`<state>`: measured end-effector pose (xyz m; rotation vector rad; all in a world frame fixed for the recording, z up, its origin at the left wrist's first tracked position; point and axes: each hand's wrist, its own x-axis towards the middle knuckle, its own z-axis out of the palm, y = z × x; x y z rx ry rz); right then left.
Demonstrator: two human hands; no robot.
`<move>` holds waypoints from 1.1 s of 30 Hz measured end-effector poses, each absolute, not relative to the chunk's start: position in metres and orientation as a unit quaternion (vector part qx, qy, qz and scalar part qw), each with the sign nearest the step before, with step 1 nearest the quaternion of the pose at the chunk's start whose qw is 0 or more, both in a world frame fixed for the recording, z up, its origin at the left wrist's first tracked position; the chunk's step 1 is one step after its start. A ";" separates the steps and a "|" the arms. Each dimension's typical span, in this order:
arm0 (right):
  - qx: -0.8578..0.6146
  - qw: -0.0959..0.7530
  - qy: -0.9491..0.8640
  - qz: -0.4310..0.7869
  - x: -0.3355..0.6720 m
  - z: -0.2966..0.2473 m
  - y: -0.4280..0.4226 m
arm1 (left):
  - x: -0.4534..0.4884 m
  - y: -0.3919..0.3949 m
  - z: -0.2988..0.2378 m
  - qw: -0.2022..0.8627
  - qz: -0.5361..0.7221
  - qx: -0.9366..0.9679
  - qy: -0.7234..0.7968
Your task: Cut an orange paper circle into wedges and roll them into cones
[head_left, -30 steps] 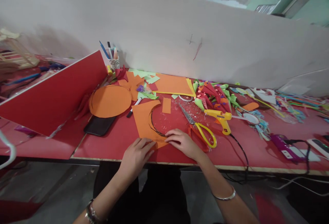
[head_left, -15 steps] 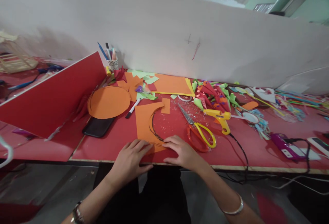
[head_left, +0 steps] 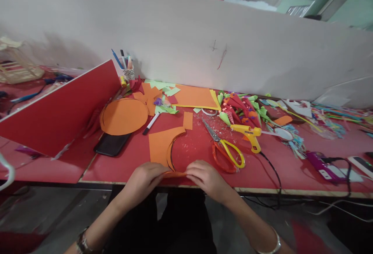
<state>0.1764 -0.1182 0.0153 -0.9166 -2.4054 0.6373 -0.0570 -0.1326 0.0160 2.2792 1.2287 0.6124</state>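
An orange sheet of craft paper [head_left: 159,145] with a curved piece cut out of its right side lies at the table's front edge. Dark pen lines run along the curve. My left hand [head_left: 147,178] and my right hand [head_left: 205,178] pinch its near edge, which is bent up into a narrow strip between them. A small orange paper strip [head_left: 188,121] lies just beyond. Right of the sheet are scissors [head_left: 224,147] with one red and one yellow handle, lying open. An orange paper disc [head_left: 124,116] rests partly on a black phone [head_left: 112,145] to the left.
A marker [head_left: 151,123] lies behind the sheet. A yellow glue gun [head_left: 249,134] with a black cord sits at right, near a heap of red and green paper cones [head_left: 240,108]. A red board [head_left: 64,110] leans at left beside a pen cup [head_left: 128,73]. A purple power socket [head_left: 326,166] is far right.
The near edge of the orange sheet has been lifted and bent. The sheet has slid slightly toward me and left. Both hands have gone from lying flat to pinching it.
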 end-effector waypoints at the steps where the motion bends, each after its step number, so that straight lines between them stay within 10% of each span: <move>1: -0.334 0.251 -0.874 0.248 0.176 0.023 -0.113 | -0.055 -0.130 0.018 0.272 0.234 0.810 0.463; 10: -0.303 0.219 -0.888 0.268 0.157 0.053 -0.042 | -0.056 -0.098 0.015 0.446 0.317 0.633 0.548; 33: -0.262 0.050 -0.963 0.033 0.096 0.007 0.018 | -0.056 -0.104 0.002 -0.015 0.171 0.797 0.579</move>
